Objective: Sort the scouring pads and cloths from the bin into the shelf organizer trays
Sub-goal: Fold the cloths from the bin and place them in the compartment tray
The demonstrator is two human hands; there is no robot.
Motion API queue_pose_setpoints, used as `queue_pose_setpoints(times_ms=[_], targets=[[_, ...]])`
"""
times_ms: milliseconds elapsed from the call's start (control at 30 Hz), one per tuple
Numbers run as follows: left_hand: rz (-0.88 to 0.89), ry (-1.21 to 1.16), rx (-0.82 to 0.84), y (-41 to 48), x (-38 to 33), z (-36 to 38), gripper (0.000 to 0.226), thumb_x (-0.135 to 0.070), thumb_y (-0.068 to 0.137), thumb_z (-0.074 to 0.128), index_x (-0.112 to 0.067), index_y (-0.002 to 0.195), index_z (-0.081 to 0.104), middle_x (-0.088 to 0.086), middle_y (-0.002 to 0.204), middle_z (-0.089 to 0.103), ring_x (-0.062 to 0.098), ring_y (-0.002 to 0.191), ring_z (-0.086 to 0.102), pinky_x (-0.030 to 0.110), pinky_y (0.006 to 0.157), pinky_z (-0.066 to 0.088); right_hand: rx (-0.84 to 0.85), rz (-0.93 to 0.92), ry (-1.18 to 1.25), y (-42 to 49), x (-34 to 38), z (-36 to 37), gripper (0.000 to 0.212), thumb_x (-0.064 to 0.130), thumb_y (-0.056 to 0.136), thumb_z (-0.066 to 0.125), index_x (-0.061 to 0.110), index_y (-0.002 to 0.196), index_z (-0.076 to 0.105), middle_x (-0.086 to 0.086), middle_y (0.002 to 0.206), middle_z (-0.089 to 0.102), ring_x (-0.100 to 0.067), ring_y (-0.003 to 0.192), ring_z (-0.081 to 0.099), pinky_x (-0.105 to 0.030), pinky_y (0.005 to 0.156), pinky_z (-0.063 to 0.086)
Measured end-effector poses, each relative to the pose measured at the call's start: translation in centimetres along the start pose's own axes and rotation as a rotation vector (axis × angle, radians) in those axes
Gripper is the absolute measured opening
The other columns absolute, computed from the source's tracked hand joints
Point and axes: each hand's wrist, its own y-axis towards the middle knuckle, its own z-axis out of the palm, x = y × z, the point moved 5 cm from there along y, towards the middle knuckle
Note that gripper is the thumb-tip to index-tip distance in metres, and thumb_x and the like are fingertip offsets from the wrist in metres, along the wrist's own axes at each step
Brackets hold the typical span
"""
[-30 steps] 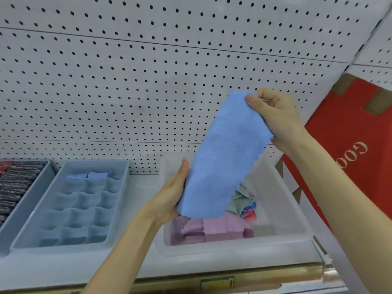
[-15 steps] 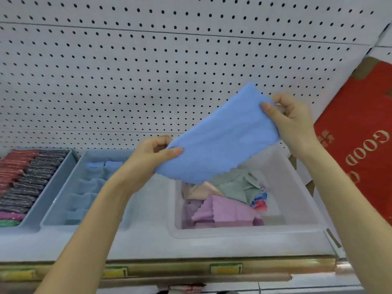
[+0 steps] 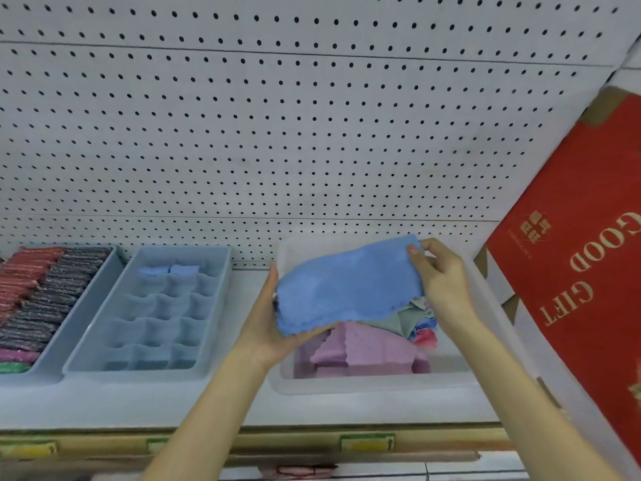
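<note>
A blue cloth (image 3: 347,286) with a scalloped edge is stretched between both hands above the clear plastic bin (image 3: 381,383). My left hand (image 3: 267,324) grips its lower left corner from underneath. My right hand (image 3: 440,276) pinches its upper right corner. Inside the bin lie pink, green, blue and red cloths (image 3: 367,348). To the left stands a blue divided organizer tray (image 3: 215,328), with two folded blue cloths (image 3: 170,271) in its far cells. Further left, another tray (image 3: 69,345) holds rows of red and dark scouring pads (image 3: 41,289).
A white pegboard wall (image 3: 277,133) backs the shelf. A red gift box (image 3: 582,289) leans at the right, close to the bin. The shelf's front edge (image 3: 242,442) carries yellow price labels.
Both hands have lowered the blue cloth toward the bin and brought it from a steep diagonal to nearly flat. The left hand has shifted under the cloth's lower left corner.
</note>
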Motion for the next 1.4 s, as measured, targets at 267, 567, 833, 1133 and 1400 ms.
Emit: queue_pose_setpoints(times_ms=[267, 567, 833, 1133, 1400], targets=[[0.116, 0.119, -0.023, 0.9, -2.1, -0.6, 0.039, -0.047, 0.080, 0.055, -0.017, 0.090, 0.079, 0.005, 0.090, 0.074, 0.020, 0.072, 0.072, 0.026, 0.059, 0.057, 0.025, 0.022, -0.030, -0.6, -1.5, -2.1, 0.015, 0.013, 0.097, 0.053, 0.007, 0.093, 0.066, -0.017, 0.086, 0.071, -0.030, 0.078, 0.067, -0.036, 0.068, 0.051], [0.007, 0.442, -0.076, 3.3, 0.1, -0.2, 0.025, -0.034, 0.086, 0.063, -0.015, 0.098, 0.074, 0.017, 0.100, 0.061, 0.027, 0.087, 0.055, 0.033, 0.069, 0.045, 0.050, -0.101, -0.251, -0.6, -0.5, -3.9, 0.017, 0.009, 0.095, 0.057, 0.011, 0.081, 0.066, -0.006, 0.067, 0.061, -0.010, 0.059, 0.047, -0.023, 0.054, 0.034], [0.413, 0.818, -0.371, 0.5, -2.2, -3.9, 0.038, -0.006, 0.093, 0.058, -0.032, 0.118, 0.048, 0.001, 0.089, 0.069, 0.018, 0.079, 0.066, 0.031, 0.062, 0.053, 0.006, 0.124, -0.093, -3.1, -5.5, -3.6, 0.022, 0.004, 0.088, 0.065, 0.013, 0.106, 0.057, 0.000, 0.046, 0.045, -0.010, 0.043, 0.042, -0.018, 0.044, 0.035], [0.333, 0.838, -0.293, -2.5, 1.3, -9.4, 0.025, 0.001, 0.087, 0.065, -0.023, 0.088, 0.074, -0.008, 0.093, 0.074, 0.001, 0.075, 0.065, 0.014, 0.062, 0.051, 0.183, 0.318, -0.028, -7.8, -10.1, -0.1, 0.022, -0.004, 0.083, 0.067, 0.016, 0.075, 0.074, 0.007, 0.072, 0.071, -0.005, 0.070, 0.062, -0.016, 0.069, 0.048], [0.194, 0.890, -0.105, -5.2, 1.9, -10.6, 0.040, 0.009, 0.072, 0.077, -0.028, 0.086, 0.078, -0.006, 0.092, 0.073, 0.008, 0.081, 0.065, 0.019, 0.076, 0.053, 0.197, 0.356, -0.094, -9.0, -9.9, -1.1, 0.019, -0.002, 0.073, 0.076, 0.015, 0.081, 0.075, 0.009, 0.072, 0.067, -0.012, 0.071, 0.051, -0.011, 0.062, 0.043]])
